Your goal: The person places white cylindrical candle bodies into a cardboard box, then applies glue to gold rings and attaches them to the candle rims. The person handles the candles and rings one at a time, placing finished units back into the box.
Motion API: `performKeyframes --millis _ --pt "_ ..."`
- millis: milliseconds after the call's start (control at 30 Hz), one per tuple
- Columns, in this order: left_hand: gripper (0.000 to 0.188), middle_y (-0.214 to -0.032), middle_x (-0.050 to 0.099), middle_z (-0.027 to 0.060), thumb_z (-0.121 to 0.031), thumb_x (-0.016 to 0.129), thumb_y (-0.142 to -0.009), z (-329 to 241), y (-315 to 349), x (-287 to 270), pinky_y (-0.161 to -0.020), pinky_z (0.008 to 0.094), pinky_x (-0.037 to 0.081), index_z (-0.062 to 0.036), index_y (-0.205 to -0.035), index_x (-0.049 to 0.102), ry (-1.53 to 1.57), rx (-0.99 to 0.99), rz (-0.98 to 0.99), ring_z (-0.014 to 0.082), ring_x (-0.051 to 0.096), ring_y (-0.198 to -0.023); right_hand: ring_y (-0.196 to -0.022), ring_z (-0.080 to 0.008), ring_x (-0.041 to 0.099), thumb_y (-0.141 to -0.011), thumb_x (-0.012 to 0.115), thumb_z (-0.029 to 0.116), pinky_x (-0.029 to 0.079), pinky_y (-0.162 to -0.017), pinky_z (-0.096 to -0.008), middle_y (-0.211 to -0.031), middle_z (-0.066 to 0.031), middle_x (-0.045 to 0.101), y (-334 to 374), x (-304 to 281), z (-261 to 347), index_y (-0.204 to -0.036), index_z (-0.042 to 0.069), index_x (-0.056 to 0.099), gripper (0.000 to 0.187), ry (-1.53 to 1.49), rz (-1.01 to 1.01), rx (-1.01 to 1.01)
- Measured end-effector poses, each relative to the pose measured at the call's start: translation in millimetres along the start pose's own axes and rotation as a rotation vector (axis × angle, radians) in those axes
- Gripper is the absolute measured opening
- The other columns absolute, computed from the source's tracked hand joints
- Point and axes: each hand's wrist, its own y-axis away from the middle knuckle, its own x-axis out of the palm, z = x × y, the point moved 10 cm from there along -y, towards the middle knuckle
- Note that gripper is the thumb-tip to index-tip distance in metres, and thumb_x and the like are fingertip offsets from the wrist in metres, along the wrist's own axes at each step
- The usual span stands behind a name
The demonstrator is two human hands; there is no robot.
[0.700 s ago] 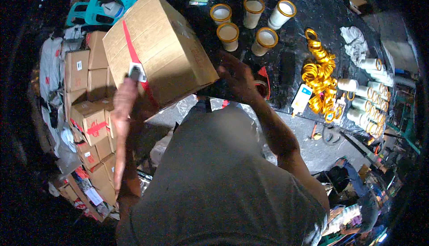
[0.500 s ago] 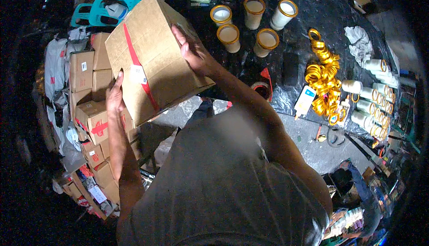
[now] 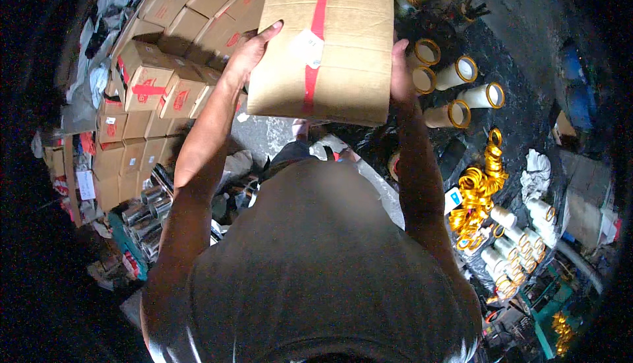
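A brown cardboard box (image 3: 356,46) with a red tape strip (image 3: 320,17) and a white label hangs in front of me, held off any surface. My left hand (image 3: 249,54) grips its left side, thumb on the face turned to me. Against the right side presses my right hand (image 3: 401,76), thumb pointing up; its other fingers are hidden. To the left rise stacked cardboard boxes (image 3: 184,33), some with red tape. Just right of the held box stand several white cups with gold rims (image 3: 455,114) on a black-covered table (image 3: 527,129).
Gold rings (image 3: 476,195) lie heaped on the table's right part, beside rows of white, gold-rimmed cylinders (image 3: 511,257) and crumpled white plastic (image 3: 535,172). Shiny metal tubes (image 3: 155,211) lie by my left arm. A blue object (image 3: 577,76) stands at the far right.
My view has swung left toward the stacked boxes. The held box is now more upright, and my right hand has gone from its upper side to its right side.
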Motion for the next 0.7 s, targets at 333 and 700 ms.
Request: performKeyframes --millis 333,700 --pt "0.049 -0.098 0.076 0.0116 -0.035 0.079 -0.093 -63.3 43.1 -13.3 -0.071 0.0336 0.06 0.005 -0.119 0.069 -0.184 0.131 -0.094 0.0187 0.073 -0.079 -0.129 -0.027 0.056 -0.104 0.058 0.043 0.047 -0.107 -0.0425 -0.144 -0.0125 0.059 -4.0 -48.7 -11.3 -0.147 0.006 0.052 0.057 0.101 -0.368 0.141" --pt "0.061 -0.133 0.065 0.0053 -0.055 0.042 -0.108 -106.9 22.7 -54.1 -0.102 0.0317 0.043 -0.005 -0.138 0.058 0.419 0.448 0.235 0.0169 0.057 -0.121 -0.143 -0.0324 0.044 -0.095 0.04 0.079 0.039 -0.117 -0.0522 -0.157 -0.0149 0.045 -0.8 53.0 100.2 -0.157 0.004 0.035 0.097 0.31 -0.425 -0.203"
